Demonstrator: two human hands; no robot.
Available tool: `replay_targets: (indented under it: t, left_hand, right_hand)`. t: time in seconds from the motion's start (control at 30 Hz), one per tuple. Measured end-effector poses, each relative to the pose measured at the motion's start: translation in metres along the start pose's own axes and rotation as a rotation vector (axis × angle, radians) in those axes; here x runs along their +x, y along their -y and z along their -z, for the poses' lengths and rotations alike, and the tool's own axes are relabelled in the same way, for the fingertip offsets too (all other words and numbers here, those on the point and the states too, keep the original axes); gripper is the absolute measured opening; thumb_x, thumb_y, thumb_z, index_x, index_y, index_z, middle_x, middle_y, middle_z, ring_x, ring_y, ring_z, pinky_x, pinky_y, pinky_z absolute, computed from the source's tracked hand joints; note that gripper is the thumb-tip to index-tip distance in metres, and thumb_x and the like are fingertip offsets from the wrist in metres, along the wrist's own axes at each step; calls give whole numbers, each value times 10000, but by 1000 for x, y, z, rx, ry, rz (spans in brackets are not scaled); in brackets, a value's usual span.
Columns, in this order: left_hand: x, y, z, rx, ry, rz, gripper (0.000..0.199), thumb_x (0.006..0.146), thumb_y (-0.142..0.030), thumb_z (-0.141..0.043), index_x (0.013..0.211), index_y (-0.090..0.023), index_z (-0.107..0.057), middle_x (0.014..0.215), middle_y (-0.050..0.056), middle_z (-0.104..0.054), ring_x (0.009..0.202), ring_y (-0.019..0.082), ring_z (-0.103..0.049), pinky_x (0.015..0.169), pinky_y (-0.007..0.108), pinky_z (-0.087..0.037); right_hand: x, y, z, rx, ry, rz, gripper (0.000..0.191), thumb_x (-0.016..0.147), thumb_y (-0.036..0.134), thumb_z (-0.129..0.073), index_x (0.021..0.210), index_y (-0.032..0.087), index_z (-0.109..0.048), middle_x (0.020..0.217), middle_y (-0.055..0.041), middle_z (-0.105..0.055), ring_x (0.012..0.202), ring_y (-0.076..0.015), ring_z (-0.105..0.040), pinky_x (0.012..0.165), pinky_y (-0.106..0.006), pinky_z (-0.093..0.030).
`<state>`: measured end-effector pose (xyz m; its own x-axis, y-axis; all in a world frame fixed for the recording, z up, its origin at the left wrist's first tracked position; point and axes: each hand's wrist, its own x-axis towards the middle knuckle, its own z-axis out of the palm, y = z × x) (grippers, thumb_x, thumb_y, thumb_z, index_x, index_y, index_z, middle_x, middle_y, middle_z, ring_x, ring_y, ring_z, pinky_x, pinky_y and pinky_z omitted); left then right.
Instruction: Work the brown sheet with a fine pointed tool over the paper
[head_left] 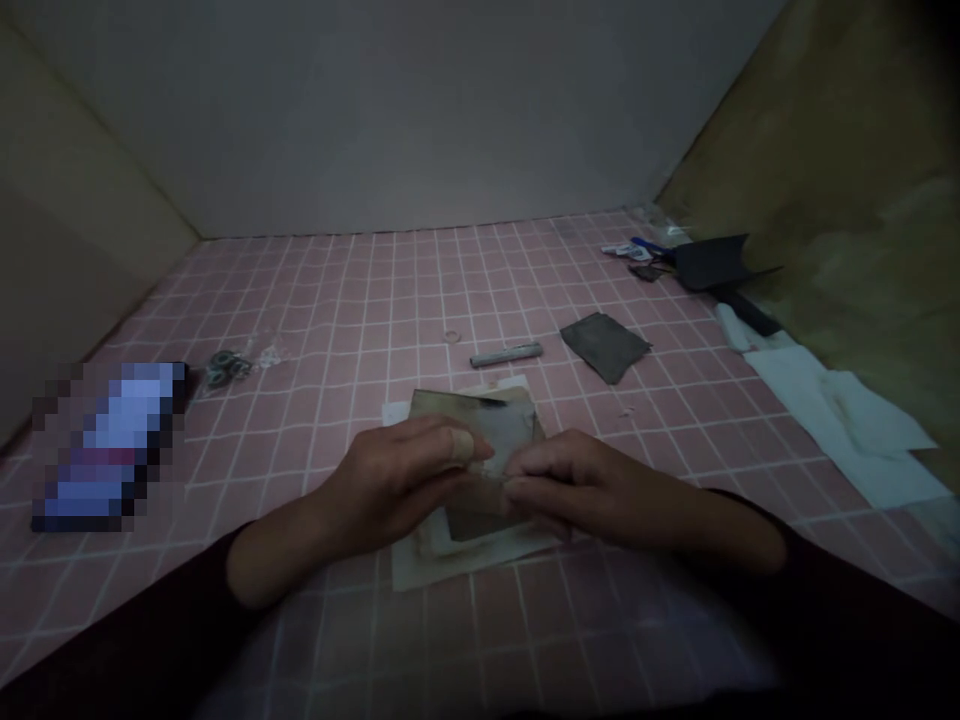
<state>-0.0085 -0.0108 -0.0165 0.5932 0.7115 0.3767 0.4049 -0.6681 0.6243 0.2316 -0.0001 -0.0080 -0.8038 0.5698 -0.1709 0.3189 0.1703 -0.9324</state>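
Note:
My left hand (409,475) hovers over or rests on a grey-brown sheet (484,525) that looks like sandpaper; I cannot tell which. Its fingers are stretched out, the thumb stands apart from them, and a beige band (461,446) wraps one finger. Close by on the right, my right hand (581,485) is closed in a pinch with its fingertips pointing toward the left hand. Whatever it pinches is too small or hidden to name. Stained pale paper (416,572) lies beneath the sheet.
Beyond the hands lie a grey metal tube (506,355), a small ring (451,337) and a dark grey sheet (605,345). A lit phone (112,445) and a small clear bag (229,367) are at left. At right are a black scoop (712,262) and white paper (832,410) by the wall.

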Motion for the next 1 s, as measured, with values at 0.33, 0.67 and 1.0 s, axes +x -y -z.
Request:
replay_targets:
  t: [0.33, 0.67, 1.0]
  left_hand:
    - [0, 0, 1, -51, -22, 91, 136, 895, -200, -651, 1030, -219, -650, 929, 35, -726, 833, 169, -703, 726, 264, -583]
    - [-1, -3, 3, -187, -54, 231, 140, 905, -232, -649, 1044, -221, -653, 876, 12, -726, 756, 139, -708, 660, 212, -571]
    - [3, -5, 2, 60, 22, 26, 128, 903, -182, -636, 1029, -186, -620, 904, 18, -710, 808, 133, -692, 724, 219, -550]
  right_hand:
    - [-1, -1, -2, -203, -152, 93, 270, 977, 204, -444, 716, 177, -505, 632, 39, -475, 578, -95, -448, 576, -228, -359]
    - [-1, -6, -7, -411, -333, 247, 168, 917, 111, -442, 791, 157, -542, 722, -5, -534, 636, -117, -454, 604, -258, -353]
    - [-3, -8, -10, -456, -296, 199, 150, 944, 144, -436, 875, 168, -566, 781, -32, -587, 678, -138, -515, 632, -268, -383]
